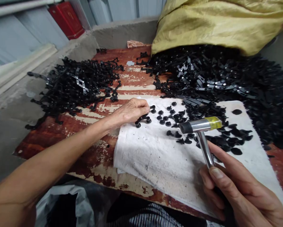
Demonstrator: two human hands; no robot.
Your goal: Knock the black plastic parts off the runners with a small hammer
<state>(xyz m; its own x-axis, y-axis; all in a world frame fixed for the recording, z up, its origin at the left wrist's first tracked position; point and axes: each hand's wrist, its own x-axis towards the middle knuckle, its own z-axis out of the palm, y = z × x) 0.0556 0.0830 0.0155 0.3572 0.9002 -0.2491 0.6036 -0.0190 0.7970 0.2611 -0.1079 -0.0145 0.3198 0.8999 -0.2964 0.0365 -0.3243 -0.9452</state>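
Observation:
My right hand (238, 183) is wrapped round the handle of a small two-faced mallet (200, 126), raised above the cloth. One mallet face is black, the other yellow, and the head between them is shiny metal. My left hand (135, 110) is closed at the cloth's left edge on a black linked part (143, 118), mostly hidden by the fingers. Small round black caps (164, 119) with short stems stand just right of that hand on the white cloth (148, 157). More black discs (236, 151) lie tumbled behind and right of the mallet.
A heap of black linked parts (77, 85) lies at the left of the worn red-brown board (87, 135). A larger black heap (217, 72) spills from under a yellow sack (217, 25) at the back right. Low grey walls (124, 33) border the board.

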